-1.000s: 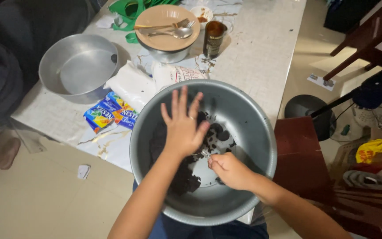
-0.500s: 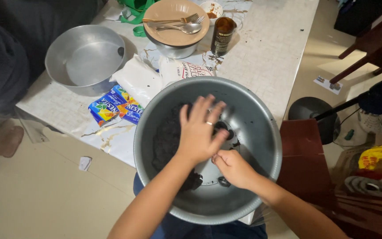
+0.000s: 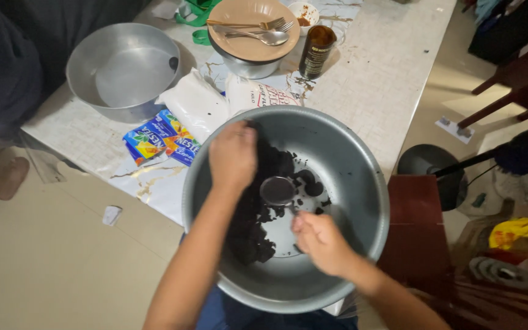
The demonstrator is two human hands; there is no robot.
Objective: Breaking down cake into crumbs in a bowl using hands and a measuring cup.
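Dark crumbs (image 3: 249, 226) lie under the left hand (image 3: 232, 156)'s curled grip; right hand (image 3: 319, 241) loosely closed.

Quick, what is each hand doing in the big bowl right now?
Left hand: curled, pressing on the dark crumbly mix.
Right hand: closed; what it holds cannot be told.

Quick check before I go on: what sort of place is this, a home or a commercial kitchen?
Most likely a home dining area: a marble-patterned table with a metal mixing bowl of dark crumbs, a plate with cutlery, and wooden chairs on a tiled floor.
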